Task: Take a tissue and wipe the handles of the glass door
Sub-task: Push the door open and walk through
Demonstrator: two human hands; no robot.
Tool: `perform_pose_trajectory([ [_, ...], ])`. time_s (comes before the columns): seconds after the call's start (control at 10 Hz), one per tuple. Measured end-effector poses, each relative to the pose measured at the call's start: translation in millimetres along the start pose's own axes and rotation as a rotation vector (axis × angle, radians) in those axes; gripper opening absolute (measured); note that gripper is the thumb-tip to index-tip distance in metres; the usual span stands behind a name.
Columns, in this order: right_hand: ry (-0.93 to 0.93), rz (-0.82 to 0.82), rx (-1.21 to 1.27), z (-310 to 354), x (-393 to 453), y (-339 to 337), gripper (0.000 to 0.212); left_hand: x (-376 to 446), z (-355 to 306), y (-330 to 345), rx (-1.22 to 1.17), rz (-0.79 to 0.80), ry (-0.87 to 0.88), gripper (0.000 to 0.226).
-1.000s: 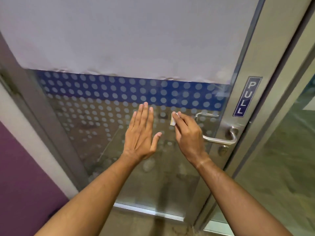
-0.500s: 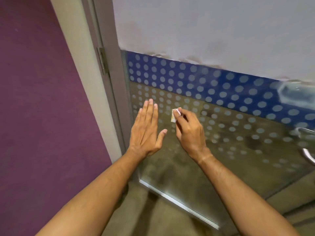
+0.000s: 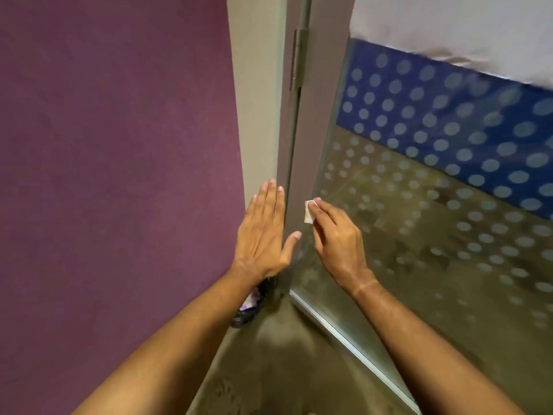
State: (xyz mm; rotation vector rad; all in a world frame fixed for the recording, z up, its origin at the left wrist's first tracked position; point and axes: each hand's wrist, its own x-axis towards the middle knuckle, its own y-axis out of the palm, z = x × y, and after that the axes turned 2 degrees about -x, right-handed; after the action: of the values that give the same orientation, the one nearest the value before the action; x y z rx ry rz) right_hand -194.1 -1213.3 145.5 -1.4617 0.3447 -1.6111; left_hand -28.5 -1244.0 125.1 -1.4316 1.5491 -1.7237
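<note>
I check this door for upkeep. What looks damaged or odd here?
The white film over the upper glass door has a ragged, wrinkled lower edge where it meets the blue dotted band, as if peeling. The right hand pinches a small tissue; no handle is in view.

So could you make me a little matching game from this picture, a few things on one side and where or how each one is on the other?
Things:
1. left hand
2. right hand
3. small white folded tissue
4. dark mesh waste bin

States:
A. on the floor by the purple wall, partly hidden behind a forearm
B. flat, fingers straight, holding nothing
C. pinched at fingertips in front of the dotted glass door
D. fingers curled, gripping something

Pairs: 1-B, 2-D, 3-C, 4-A
</note>
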Motion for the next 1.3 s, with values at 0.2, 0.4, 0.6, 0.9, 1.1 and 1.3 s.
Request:
perform_pose_trajectory([
  [0.2, 0.038, 0.209, 0.156, 2.0, -8.5, 64.0, 0.043, -24.1, 37.0, 35.9, 0.025, 0.047, -0.112, 0.088],
  [0.4, -0.058, 0.220, 0.216, -1.4, -8.4, 127.9, 0.036, -40.6, 64.7, 64.3, 0.018, 0.113, -0.229, 0.085],
  [0.6, -0.033, 0.349, 0.222, -11.6, -20.0, 187.0, 0.032, -47.0, 89.0, 86.2, 0.022, 0.227, -0.360, 0.091],
  [0.9, 0.119, 0.502, 0.318, -12.7, -52.9, 259.8, 0.037, -72.0, 151.6, 158.6, -0.035, 0.177, -0.390, 0.088],
  [1.1, 0.173, 0.467, 0.335, -0.2, -68.5, 314.0, 0.037, -103.2, 192.6, 214.9, -0.059, 0.263, -0.391, 0.081],
  [1.3, 0.223, 0.598, 0.306, -1.5, -74.9, 369.0, 0.038, -124.6, 219.0, 249.6, -0.070, 0.310, -0.399, 0.083],
])
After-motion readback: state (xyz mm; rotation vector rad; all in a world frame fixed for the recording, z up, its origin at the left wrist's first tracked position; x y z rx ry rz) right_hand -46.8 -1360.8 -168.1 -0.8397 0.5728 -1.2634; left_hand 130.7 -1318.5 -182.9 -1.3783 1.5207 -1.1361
